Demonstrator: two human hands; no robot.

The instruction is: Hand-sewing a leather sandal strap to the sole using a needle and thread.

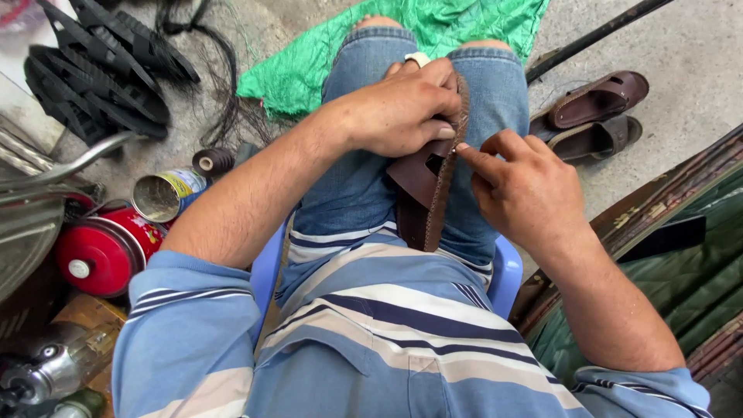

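The brown sandal (424, 182) lies on the person's lap, propped between the knees of the blue jeans (364, 186), its long axis running from the belly outward toward the knees, with the stitched sole edge turned to the right. The left hand (402, 108) clamps over the far end of it from above, fingers folded around the rim, while the right hand (517, 190) sits just beside the near edge with thumb and forefinger pinched together at the stitching (whether on a needle or a thread is too fine to make out). Both hands touch the sandal; the left covers more of it, hiding its toe end. The strap underside is lost in shadow. On the floor past the right knee lies a pair of brown sandals (596, 112); a green cloth (433, 27) lies beyond the knees.
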